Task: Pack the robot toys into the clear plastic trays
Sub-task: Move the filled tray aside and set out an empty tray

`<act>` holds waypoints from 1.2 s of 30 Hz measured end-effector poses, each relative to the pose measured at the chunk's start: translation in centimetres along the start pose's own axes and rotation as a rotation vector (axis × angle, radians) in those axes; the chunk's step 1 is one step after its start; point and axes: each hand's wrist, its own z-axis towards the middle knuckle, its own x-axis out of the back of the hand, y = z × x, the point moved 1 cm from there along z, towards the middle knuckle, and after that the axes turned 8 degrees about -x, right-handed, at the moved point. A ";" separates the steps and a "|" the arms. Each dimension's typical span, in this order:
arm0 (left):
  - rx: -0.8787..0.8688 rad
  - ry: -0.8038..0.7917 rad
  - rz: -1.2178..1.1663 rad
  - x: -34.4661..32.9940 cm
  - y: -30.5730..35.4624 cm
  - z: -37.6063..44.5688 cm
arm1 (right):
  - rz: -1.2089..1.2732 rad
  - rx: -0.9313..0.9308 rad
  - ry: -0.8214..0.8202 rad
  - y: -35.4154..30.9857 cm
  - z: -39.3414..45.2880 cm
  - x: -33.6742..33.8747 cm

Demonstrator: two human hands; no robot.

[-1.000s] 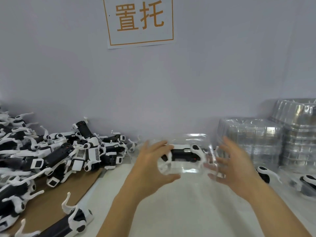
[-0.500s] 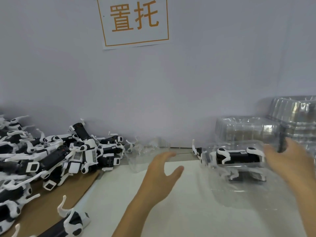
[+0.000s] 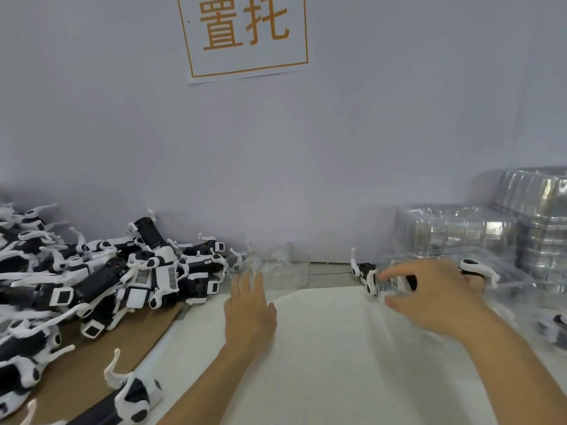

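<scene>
A clear plastic tray (image 3: 509, 271) holding a black-and-white robot toy (image 3: 474, 265) lies at the right of the white table, in front of the tray stacks. My right hand (image 3: 429, 296) covers its left part, with fingers above and thumb below gripping the tray's near side. My left hand (image 3: 248, 305) is stretched forward with straight fingers and holds nothing. Its fingertips are just short of an empty clear tray (image 3: 285, 268) at the back by the wall. A pile of loose robot toys (image 3: 138, 271) lies at the left.
Two stacks of empty clear trays (image 3: 454, 228) (image 3: 543, 216) stand at the back right. Brown cardboard (image 3: 101, 348) lies under the toy pile, and one toy (image 3: 132, 394) lies near its front. Another packed toy (image 3: 557, 329) shows at the right edge. A paper sign (image 3: 245, 35) hangs on the wall.
My right hand carried the packed tray from the middle to the right and set it low by the stacks. My left hand let go of it and moved forward toward the empty tray.
</scene>
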 end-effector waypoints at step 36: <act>0.548 -0.325 -1.175 4.1 0.6 -2.9 | 0.973 0.230 0.022 -5.3 -1.8 -0.7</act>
